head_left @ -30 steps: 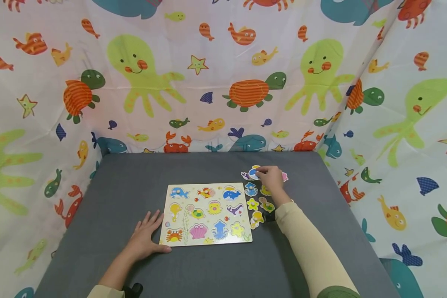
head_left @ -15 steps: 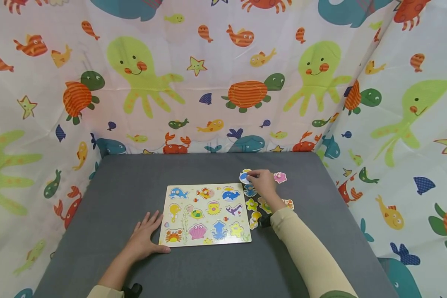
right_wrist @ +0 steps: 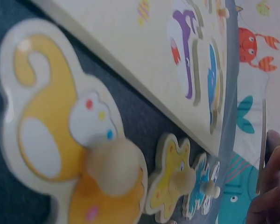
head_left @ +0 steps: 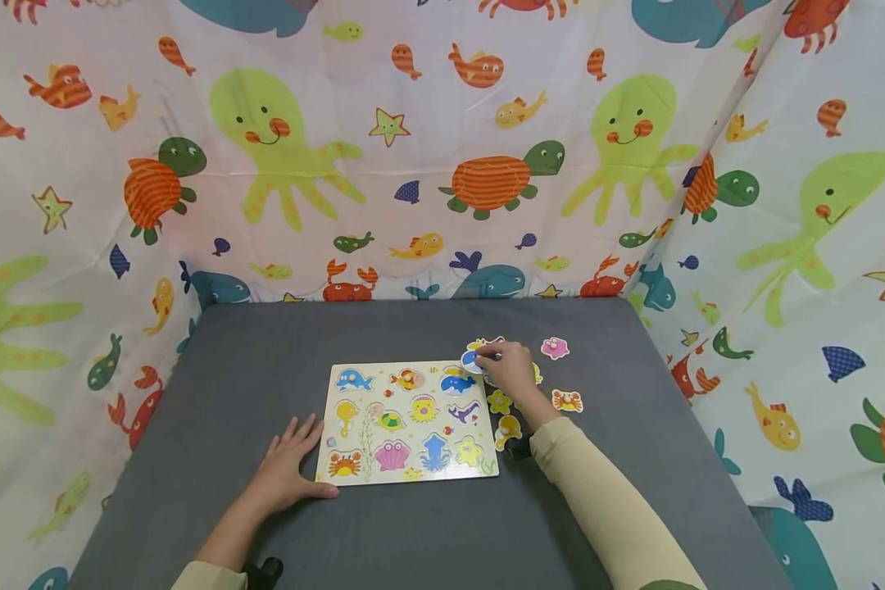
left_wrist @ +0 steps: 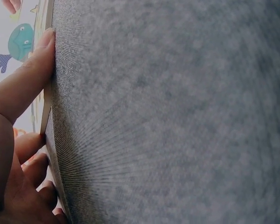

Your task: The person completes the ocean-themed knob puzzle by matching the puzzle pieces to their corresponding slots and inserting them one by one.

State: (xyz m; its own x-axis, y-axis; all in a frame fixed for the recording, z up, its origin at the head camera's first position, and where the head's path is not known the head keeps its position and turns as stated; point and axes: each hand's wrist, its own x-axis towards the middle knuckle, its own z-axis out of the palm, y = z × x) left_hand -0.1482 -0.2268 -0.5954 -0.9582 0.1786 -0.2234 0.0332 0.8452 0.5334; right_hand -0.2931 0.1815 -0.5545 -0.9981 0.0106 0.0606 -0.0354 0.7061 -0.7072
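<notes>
In the head view, my right hand (head_left: 510, 370) pinches a blue whale puzzle piece (head_left: 473, 361) just off the upper right corner of a wooden sea-animal puzzle board (head_left: 406, 397). The right wrist view shows that piece (right_wrist: 262, 154) edge-on, raised, with curled fingers (right_wrist: 275, 163) behind it. At the board's lower left corner lies my left hand (head_left: 289, 463), fingers spread. Its thumb (left_wrist: 30, 77) touches the board's edge in the left wrist view. Pictures of a whale, crab, squid and other animals mark the board's recesses.
Right of the board lie a seahorse piece (head_left: 508, 432), a yellow starfish piece (head_left: 499, 401), a crab piece (head_left: 567, 401) and a pink piece (head_left: 555, 348). Others are partly hidden by the right hand. A printed curtain (head_left: 413, 180) hangs behind the grey table (head_left: 406, 541).
My right hand has moved left and slightly nearer with the whale piece, from among the loose pieces to the board's upper right corner. My left hand has stayed in place.
</notes>
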